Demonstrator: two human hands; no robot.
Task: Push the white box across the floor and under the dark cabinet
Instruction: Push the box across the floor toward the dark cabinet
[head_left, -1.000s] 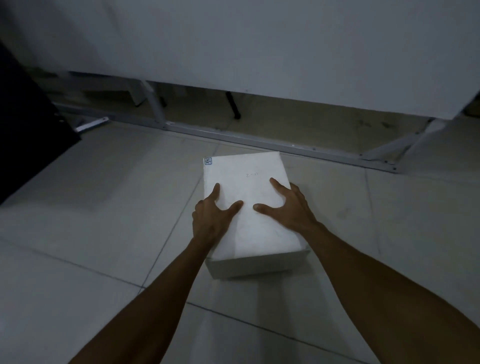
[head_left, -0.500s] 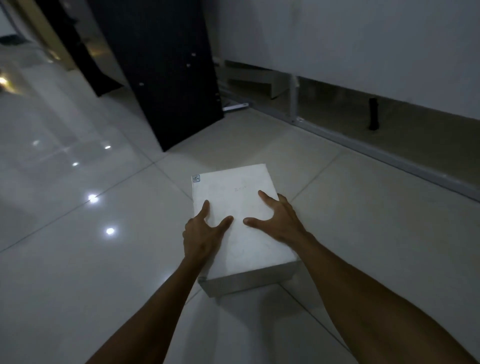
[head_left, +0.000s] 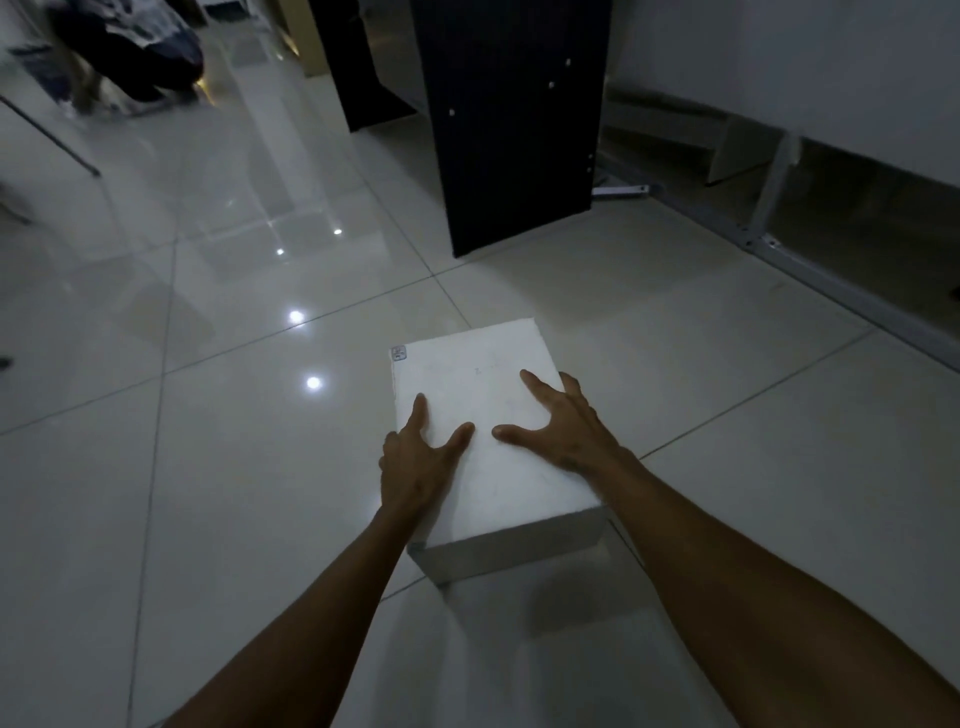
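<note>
Left hand (head_left: 421, 462) flat on the near left part of the white box (head_left: 483, 415), fingers spread apart, forefinger along the left edge, thumb angled inward on the lid. Right hand (head_left: 563, 423) pressed flat on the right half of the same lid, fingers splayed wide, thumb pointing left toward the other thumb, tips near but not touching. Nothing clamped by either hand; palms down only. Both bare forearms reaching in from the near edge.

White box closed, lid on, contents hidden. Small sticker (head_left: 398, 353) at the far left corner of the lid. Resting on the glossy tiled floor (head_left: 208, 467), centre of view, skewed to the grout lines.

Dark cabinet (head_left: 514, 119) farther on, slightly right of the box, well apart from it, standing on the floor with small pale fittings on its side panel. White wall panel (head_left: 805, 67) far right, with a metal rail (head_left: 810, 270) running along its foot. Bright reflected spots on the tiles to the left. Blurred crouching person (head_left: 135, 52) at far left.
</note>
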